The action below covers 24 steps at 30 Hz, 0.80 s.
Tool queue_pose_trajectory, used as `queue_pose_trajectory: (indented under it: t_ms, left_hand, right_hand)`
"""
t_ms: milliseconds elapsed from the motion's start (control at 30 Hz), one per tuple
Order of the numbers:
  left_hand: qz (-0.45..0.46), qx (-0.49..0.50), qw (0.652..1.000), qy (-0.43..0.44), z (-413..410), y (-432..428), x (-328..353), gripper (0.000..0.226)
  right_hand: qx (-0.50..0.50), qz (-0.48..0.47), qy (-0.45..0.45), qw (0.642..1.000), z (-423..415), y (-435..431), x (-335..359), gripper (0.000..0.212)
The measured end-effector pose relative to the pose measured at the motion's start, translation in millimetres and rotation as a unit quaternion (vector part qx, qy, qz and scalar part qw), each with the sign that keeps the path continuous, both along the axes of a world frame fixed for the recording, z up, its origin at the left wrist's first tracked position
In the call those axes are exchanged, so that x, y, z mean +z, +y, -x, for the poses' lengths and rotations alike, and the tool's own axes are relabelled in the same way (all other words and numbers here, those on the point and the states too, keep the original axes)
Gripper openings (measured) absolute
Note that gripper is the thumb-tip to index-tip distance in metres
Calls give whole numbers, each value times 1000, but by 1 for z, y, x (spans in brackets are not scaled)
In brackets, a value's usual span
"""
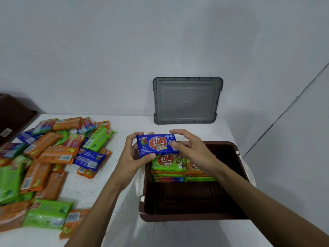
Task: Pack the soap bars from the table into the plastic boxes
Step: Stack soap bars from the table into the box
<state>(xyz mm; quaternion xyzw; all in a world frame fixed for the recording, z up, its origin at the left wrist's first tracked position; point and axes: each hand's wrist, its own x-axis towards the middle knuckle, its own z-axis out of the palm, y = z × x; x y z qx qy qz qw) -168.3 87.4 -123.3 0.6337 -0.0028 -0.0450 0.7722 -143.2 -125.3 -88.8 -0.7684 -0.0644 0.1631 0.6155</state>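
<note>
A blue-wrapped soap bar [156, 144] hangs over the far left corner of the brown plastic box [188, 217]. My left hand [134, 154] grips its left end, and my right hand [191, 147] pinches its right end. Inside the box, along the far wall, stand two stacks of bars, a green-topped stack [168, 165] and an orange-topped stack [196, 168] partly hidden by my right hand. The near half of the box floor is bare. A loose heap of orange, green and blue soap bars [49, 161] covers the left part of the table.
A grey lid [187, 100] leans against the wall behind the box. A dark brown object [14, 114] stands at the far left edge. The white table [110, 189] shows bare between the heap and the box. The wall is close behind.
</note>
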Motion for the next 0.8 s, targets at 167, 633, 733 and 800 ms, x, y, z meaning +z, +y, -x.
queue_pose_trajectory:
  t_ms: [167,633,733,800]
  left_hand:
    - [-21,-24,999,-8,0,1,8,63]
    - [-251,0,958,-135,-8,-6,6,48]
    - [-357,49,910,-203,-9,-10,-1,37]
    - [-422,43,874,-237,-11,-11,-9,35]
  right_hand:
    - [-8,-94,68,993,-2,4,-3,45]
    - [-66,-45,43,996,14,-79,7,45]
    - [-67,-4,24,997,22,-99,11,45]
    - [-69,30,16,997,26,-108,11,43]
